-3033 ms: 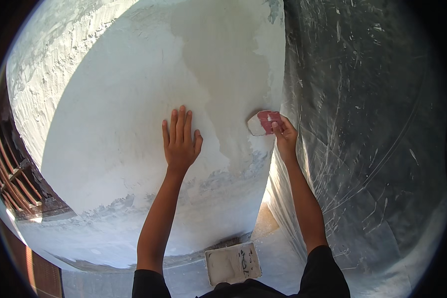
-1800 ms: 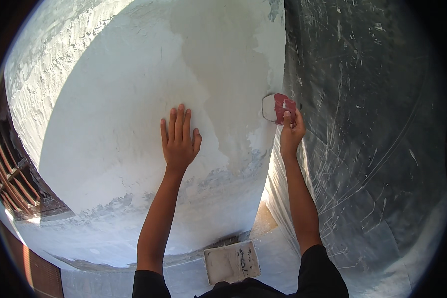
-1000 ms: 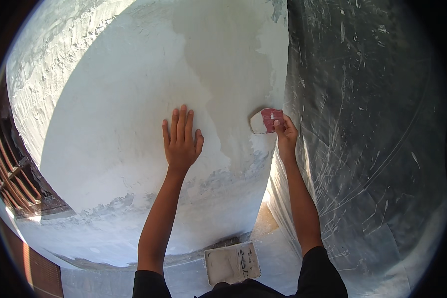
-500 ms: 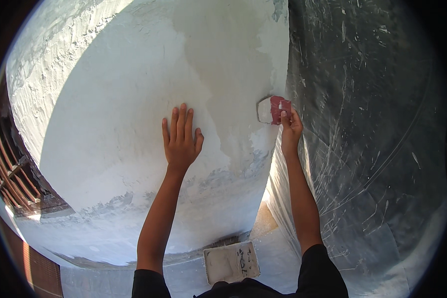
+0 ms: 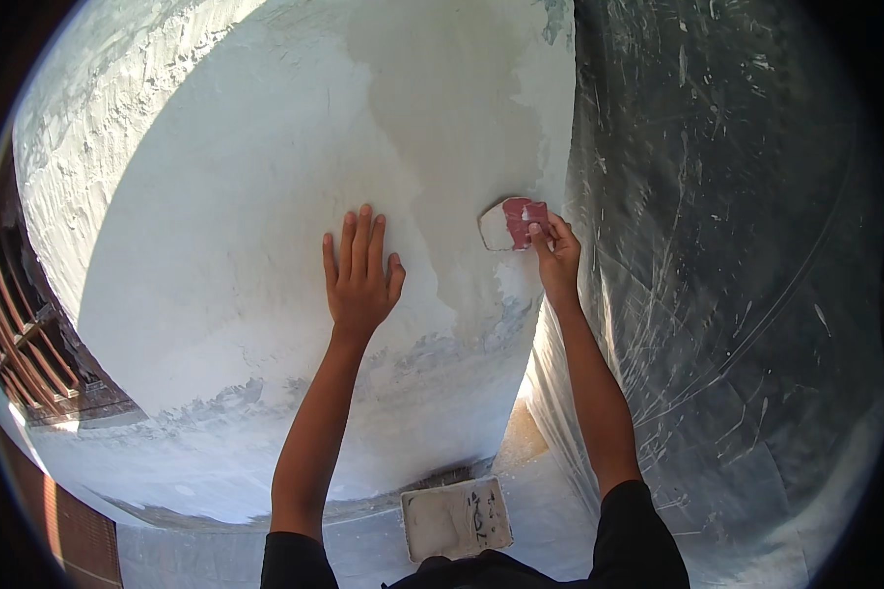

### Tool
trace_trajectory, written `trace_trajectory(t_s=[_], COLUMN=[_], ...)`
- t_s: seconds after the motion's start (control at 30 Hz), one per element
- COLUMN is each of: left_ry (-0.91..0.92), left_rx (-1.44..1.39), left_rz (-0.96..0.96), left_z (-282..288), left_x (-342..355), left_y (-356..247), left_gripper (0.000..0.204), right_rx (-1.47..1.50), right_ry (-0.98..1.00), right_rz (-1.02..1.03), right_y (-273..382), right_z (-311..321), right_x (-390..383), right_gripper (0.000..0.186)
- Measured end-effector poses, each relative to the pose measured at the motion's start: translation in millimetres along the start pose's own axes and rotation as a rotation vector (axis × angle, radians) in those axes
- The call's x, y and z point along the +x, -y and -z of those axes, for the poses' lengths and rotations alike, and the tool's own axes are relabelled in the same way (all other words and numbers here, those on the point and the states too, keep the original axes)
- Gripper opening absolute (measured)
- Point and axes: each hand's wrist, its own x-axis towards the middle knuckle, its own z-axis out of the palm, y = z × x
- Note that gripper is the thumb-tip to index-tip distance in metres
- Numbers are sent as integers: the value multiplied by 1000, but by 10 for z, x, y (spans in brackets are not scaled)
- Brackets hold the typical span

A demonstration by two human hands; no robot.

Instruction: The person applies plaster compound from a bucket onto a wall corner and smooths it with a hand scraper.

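Observation:
Spread flat with its fingers apart, my left hand (image 5: 361,280) rests against the white plastered wall (image 5: 216,245). My right hand (image 5: 557,257) pinches the edge of a red putty scraper (image 5: 523,222) between thumb and fingers. White plaster coats the scraper's broad left part, and its face lies close to the wall near the right edge. A damp-looking greyish patch (image 5: 442,128) runs down the wall between my two hands. Whether the scraper's far edge presses on the wall is hard to tell.
A rectangular tray (image 5: 405,530) with greyish putty stands on the sheeted floor below. Dark plastic sheeting (image 5: 737,245), smeared with white, hangs on the right. At far left is a window with brown bars (image 5: 29,344); rough sunlit plaster (image 5: 79,157) lies above it.
My right hand has moved left with the scraper, away from the wall's right edge and slightly down. My left hand stays in nearly the same spot.

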Motion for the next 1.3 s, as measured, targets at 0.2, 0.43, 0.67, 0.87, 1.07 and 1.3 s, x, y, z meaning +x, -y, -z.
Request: trace_trajectory(t_s=[0.2,0.43,0.67,0.87,1.07,1.3], left_ry=[6,17,14,14,-1,0], left_rx=[-24,-22,-2,-32,16,-5], left_rz=[-24,-19,-19,-15,-4,-2], left_z=[-4,17,18,-6,25,18], left_x=[-9,-15,-13,0,-8,3], left_y=[9,48,42,-22,40,9], left_gripper=[48,47,48,49,46,47], right_rx=[311,339,231,-152,287,114], right_ry=[-56,-190,-214,23,-248,-336], right_rz=[-67,-95,-133,156,-93,-70], right_y=[9,176,90,-113,323,229], right_z=[162,140,141,143,-32,55], right_x=[-83,-122,-182,-224,-87,42], right_gripper=[29,29,28,28,20,28])
